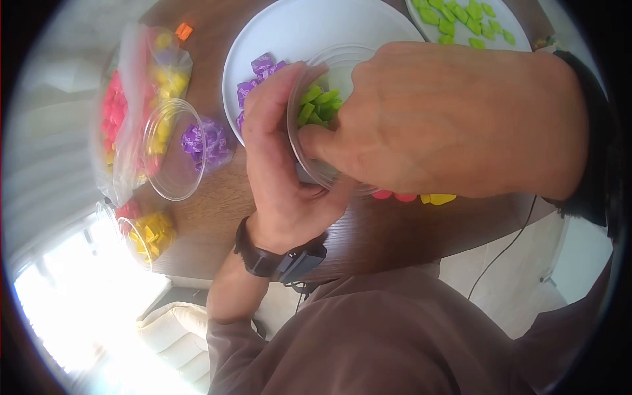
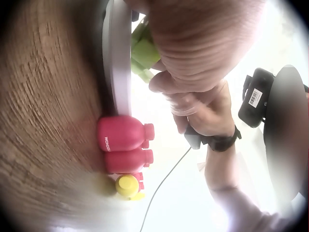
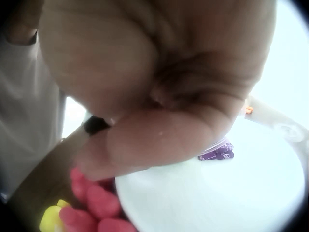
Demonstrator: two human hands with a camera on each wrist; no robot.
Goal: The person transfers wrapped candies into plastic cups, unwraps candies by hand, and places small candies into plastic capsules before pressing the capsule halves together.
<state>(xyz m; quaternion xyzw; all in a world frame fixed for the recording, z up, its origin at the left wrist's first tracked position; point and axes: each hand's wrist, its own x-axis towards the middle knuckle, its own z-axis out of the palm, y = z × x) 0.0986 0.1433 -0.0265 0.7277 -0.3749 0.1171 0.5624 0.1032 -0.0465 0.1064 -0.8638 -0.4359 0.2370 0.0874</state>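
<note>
My left hand grips a clear plastic cup by its side and tilts it, over the near edge of a white plate. Small green pieces lie inside the cup. The right hand covers much of the cup's mouth, its thumb inside the rim. Its other fingertips are hidden in the head view, and in the right wrist view its fingers look bent; I cannot tell whether they hold a piece. Purple wrapped pieces sit on the plate beside the left hand.
Pink bottle-shaped pieces and yellow ones stand by the plate's near edge. Another plate bears green pieces. On the left are a plastic bag of pink and yellow pieces, cups with purple and yellow packets, and an orange piece.
</note>
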